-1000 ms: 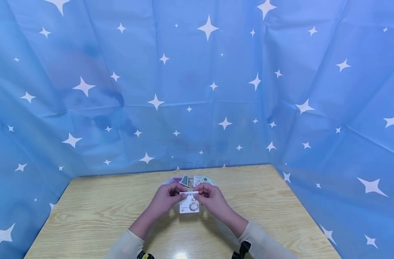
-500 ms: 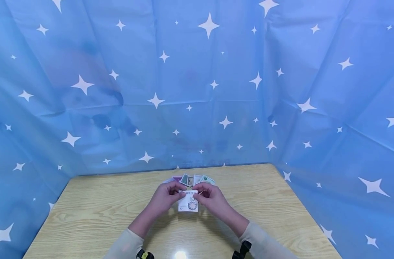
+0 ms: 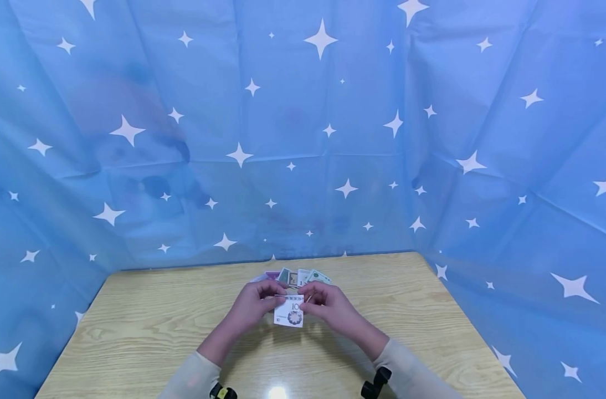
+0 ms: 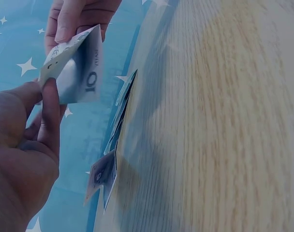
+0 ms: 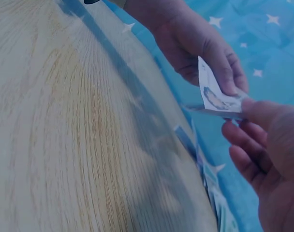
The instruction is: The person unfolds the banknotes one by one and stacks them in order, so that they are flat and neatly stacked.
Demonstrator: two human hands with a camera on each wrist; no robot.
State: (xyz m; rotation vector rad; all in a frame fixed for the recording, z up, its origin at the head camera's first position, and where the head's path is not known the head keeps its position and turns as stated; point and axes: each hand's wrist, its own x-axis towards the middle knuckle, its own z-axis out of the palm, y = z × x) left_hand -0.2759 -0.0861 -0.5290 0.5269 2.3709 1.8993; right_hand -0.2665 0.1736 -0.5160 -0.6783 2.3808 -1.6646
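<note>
A folded white 10 yuan banknote (image 3: 288, 317) is held up over the table between both hands, its printed side toward the head camera. The left hand (image 3: 257, 306) pinches it near the upper left corner with thumb and fingers. At the upper right, the right hand (image 3: 332, 306) has its thumb and fingertips on the note's edge. From the left wrist, the banknote (image 4: 84, 79) appears doubled over, its two halves spread apart in a V. The right wrist view also shows the banknote (image 5: 218, 100) with one half standing up from the other.
Just beyond the hands, several other banknotes (image 3: 303, 276) lie fanned out on the wooden table (image 3: 148, 332). One folded banknote (image 4: 99, 176) there stands partly open. A blue cloth (image 3: 283, 138) with white stars hangs behind and around the table.
The right hand has slid slightly right, its thumb moving from the note's face to its edge. The banknote has tilted a little. The left hand is nearly unmoved.
</note>
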